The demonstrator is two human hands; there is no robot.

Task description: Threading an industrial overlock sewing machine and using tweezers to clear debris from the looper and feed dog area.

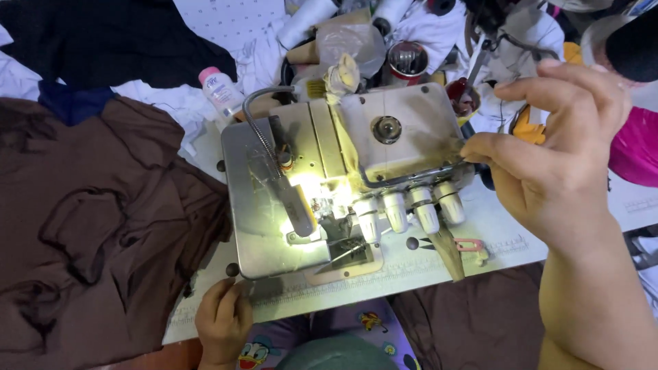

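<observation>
Head view: we pinch our right hand (548,161) at the sewing machine (343,178) near the table's (507,240) far edge, while our left hand (223,318) rests loosely curled, empty, on its near edge.

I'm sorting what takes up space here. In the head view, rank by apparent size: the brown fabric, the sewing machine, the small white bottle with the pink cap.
1. brown fabric, spread across the left
2. sewing machine
3. white bottle, far smaller and farther from the camera
</observation>
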